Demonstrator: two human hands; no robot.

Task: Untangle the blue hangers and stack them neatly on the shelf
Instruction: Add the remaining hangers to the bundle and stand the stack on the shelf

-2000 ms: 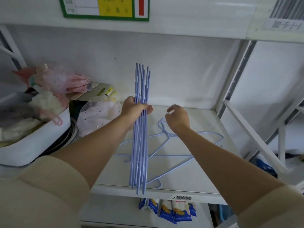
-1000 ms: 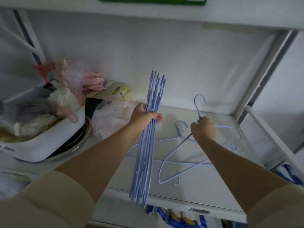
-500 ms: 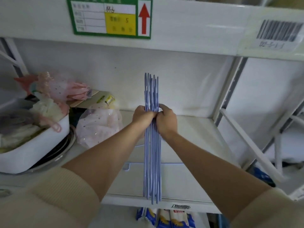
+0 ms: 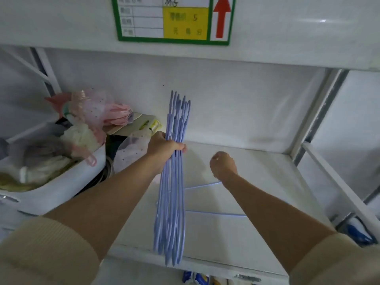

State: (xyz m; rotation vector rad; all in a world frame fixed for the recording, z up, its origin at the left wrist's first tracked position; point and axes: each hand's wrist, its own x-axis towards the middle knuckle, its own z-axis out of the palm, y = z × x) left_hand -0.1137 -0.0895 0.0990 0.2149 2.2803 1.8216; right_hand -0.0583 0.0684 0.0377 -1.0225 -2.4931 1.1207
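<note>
Above the shelf (image 4: pixel 257 182), hangers (image 4: pixel 172 192) upright.

1. Hands: 2, the left hand (image 4: pixel 164 148) and the right hand (image 4: pixel 223 164).
2. Blue hangers: one bundle (image 4: pixel 172 182), exact count unreadable; at least 1 loose hanger (image 4: pixel 216 212) on the shelf (image 4: pixel 267 182).
3. White bin (image 4: pixel 61 182): 1.
4. Shelf label (image 4: pixel 172 19): 1.

Your single head camera looks forward and down, close over both forearms, into the white metal shelf (image 4: pixel 257 182).

Dim cool light, soft overall blur, wide-angle bending at edges, faint shadows
</note>
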